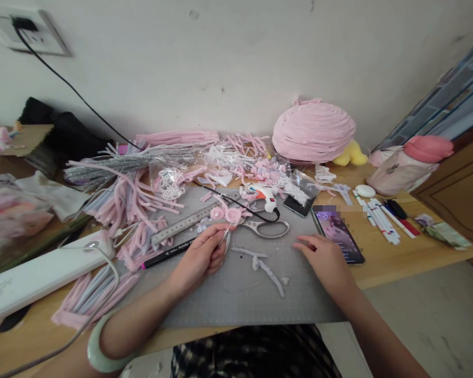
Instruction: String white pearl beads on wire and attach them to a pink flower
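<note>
My left hand (pixel 211 249) is closed in a pinch just below a pink pipe-cleaner rosette (pixel 233 214), which appears to be held at its lower edge. A second pink rosette (pixel 216 212), with a pale centre, sits beside it. A thin whitish strand hangs by the fingertips, partly hidden by them. My right hand (pixel 325 260) hovers above the mat's right side, its fingers slightly apart with nothing visible in them. Between the hands, pale lilac pipe-cleaner pieces (pixel 268 273) lie on the grey cutting mat (pixel 236 304). Scissors (pixel 270 229) rest just beyond them.
Behind lie a white glue gun (pixel 265 197), a steel ruler (pixel 193 218) and bagged pearl beads (pixel 171 184). Pipe-cleaner bundles (pixel 122 199) and a white power strip (pixel 47 273) crowd the left. A phone (pixel 339 236), markers (pixel 382 220) and a pink-lidded bottle (pixel 402 170) stand right.
</note>
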Motion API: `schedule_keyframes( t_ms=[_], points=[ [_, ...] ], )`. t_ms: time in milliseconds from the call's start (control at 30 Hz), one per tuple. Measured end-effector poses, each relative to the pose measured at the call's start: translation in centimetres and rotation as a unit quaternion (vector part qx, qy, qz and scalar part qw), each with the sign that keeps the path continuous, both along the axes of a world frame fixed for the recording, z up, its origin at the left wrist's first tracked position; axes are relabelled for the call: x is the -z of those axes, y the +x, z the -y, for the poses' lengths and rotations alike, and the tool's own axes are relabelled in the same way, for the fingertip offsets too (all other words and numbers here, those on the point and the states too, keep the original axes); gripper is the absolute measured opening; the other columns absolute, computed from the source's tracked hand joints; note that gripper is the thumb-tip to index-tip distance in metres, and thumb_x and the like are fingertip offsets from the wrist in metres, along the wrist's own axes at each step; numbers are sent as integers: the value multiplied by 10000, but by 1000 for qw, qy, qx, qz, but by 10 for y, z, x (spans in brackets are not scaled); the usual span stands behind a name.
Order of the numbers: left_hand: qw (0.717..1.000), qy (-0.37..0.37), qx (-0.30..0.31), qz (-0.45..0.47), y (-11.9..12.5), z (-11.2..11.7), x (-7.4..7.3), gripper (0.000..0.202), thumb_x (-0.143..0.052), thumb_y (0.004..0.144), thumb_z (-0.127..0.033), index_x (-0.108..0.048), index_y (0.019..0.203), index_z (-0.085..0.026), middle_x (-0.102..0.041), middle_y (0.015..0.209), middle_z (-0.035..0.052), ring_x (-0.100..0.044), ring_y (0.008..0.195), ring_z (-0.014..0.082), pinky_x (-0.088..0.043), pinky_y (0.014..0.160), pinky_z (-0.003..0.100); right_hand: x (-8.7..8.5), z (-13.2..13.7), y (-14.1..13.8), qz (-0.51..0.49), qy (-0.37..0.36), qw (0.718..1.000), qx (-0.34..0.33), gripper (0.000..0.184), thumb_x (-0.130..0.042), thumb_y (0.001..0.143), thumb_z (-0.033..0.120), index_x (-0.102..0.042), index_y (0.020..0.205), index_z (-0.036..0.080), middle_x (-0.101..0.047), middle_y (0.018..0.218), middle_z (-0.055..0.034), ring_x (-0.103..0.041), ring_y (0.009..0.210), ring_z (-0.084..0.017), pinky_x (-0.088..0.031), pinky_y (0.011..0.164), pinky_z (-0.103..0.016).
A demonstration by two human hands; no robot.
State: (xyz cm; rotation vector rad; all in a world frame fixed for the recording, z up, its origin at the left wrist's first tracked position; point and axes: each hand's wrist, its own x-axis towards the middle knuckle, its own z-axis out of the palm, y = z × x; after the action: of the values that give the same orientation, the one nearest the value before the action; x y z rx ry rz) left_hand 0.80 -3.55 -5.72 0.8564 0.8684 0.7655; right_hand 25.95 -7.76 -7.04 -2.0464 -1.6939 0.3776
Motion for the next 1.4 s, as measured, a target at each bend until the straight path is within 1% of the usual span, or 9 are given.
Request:
schedule_keyframes(
  t_ms=[300, 400, 500, 667, 767, 867, 1000, 1133, 1400],
  points=[
    [1000, 2, 2, 2, 0, 1, -1, 210, -425, 849, -343, -480, 1009, -219, -260, 495, -109, -115, 369, 36, -111, 318, 118, 6, 2, 6, 8, 20, 999, -26, 218, -503, 786, 250, -701, 736, 172, -672, 753, -70, -612, 705, -205, -439, 667, -312],
    [1000, 20, -14, -9, 2, 3, -1, 223, -451, 836, -374, -492, 977, -206, -240, 496, -112, -118, 366, 32, -124, 317, 118, -4, -2, -4, -27, 31, 999, -31, 206, -532, 766, 275, -691, 685, 172, -648, 664, -54, -576, 616, -180, -420, 584, -282],
    [999, 39, -22, -18, 3, 5, 0, 244, -485, 816, -401, -515, 932, -189, -227, 479, -114, -139, 360, 29, -141, 320, 120, -25, -10, -28, -139, 39, 987, -69, 178, -574, 747, 307, -697, 720, 181, -638, 650, -30, -559, 599, -151, -405, 545, -244],
    [997, 64, -23, -36, 2, 5, 1, 312, -535, 768, -465, -541, 853, -165, -256, 418, -116, -183, 335, 27, -154, 322, 138, -48, -34, -74, -309, 31, 934, -175, 161, -599, 741, 293, -705, 792, 184, -639, 707, -13, -540, 631, -120, -393, 574, -225],
    [996, 72, -22, -54, 2, 6, -1, 341, -551, 745, -490, -547, 816, -157, -286, 394, -110, -210, 327, 31, -161, 327, 152, -40, -48, -88, -432, -15, 884, -176, 144, -633, 717, 309, -706, 763, 194, -617, 671, 12, -494, 594, -97, -360, 562, -225],
    [996, 64, -17, -55, 3, 8, -4, 360, -562, 731, -497, -566, 825, -150, -285, 390, -107, -214, 327, 37, -160, 330, 164, -27, -55, -93, -567, -91, 805, -146, 176, -665, 688, 353, -705, 740, 190, -502, 520, 50, -334, 463, -55, -254, 469, -216],
    [997, 54, -16, -51, 3, 8, -5, 370, -571, 727, -489, -592, 857, -143, -278, 391, -105, -214, 329, 39, -150, 331, 170, -19, -53, -95, -651, -152, 735, -115, 198, -707, 642, 353, -709, 728, 174, -442, 460, 64, -254, 423, -36, -185, 435, -209],
    [998, 45, -17, -46, 3, 8, -5, 379, -575, 724, -488, -599, 858, -135, -263, 390, -106, -205, 327, 35, -142, 326, 167, -20, -50, -97, -667, -180, 713, -125, 185, -691, 669, 346, -709, 745, 178, -569, 578, 21, -289, 433, -26, -216, 443, -198],
    [998, 47, -14, -49, 3, 7, -4, 385, -570, 726, -495, -596, 864, -136, -258, 378, -107, -198, 323, 34, -146, 317, 160, -19, -52, -96, -678, -180, 703, -120, 191, -696, 658, 338, -707, 744, 167, -560, 560, 24, -251, 423, -19, -198, 423, -186]
  ],
)
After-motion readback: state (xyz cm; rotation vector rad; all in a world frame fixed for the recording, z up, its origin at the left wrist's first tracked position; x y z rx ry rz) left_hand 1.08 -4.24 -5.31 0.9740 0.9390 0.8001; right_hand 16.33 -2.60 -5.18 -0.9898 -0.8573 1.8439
